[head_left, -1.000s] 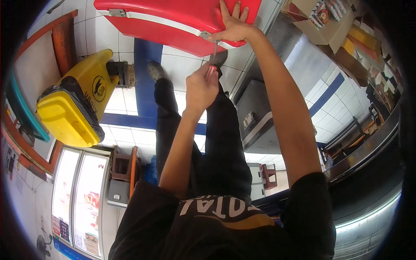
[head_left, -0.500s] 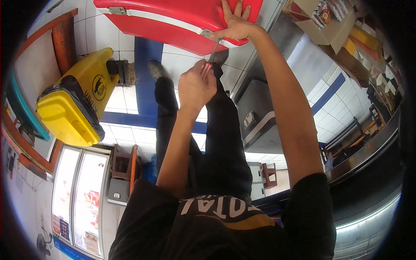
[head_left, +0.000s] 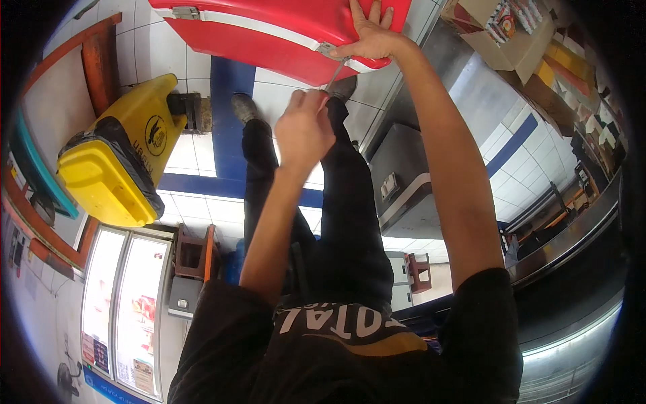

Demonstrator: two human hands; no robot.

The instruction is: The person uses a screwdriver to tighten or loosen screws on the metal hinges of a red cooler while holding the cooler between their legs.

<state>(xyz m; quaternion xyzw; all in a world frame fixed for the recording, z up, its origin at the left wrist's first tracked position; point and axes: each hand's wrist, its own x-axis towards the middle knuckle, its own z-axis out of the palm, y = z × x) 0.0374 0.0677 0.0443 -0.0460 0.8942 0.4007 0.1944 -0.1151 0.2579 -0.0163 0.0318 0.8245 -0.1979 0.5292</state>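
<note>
A red cooler box with a white band lies at the top of the view, two metal latches on its edge. My left hand is closed around a screwdriver; only a bit of its red handle shows. The metal shaft points up to the cooler's edge beside the right-hand latch. Whether the tip touches a screw is too small to tell. Spread over the cooler's right corner is my right hand, fingers apart, its thumb resting by that latch.
To the left stands a yellow bin with a black liner. A grey cooler sits right of my legs, near a metal counter. Open cardboard boxes are at the upper right, and a lit glass-door fridge at the lower left.
My left hand has turned on the screwdriver, hiding most of the red handle that showed before. My right hand keeps its place on the cooler. The whole view has shifted slightly.
</note>
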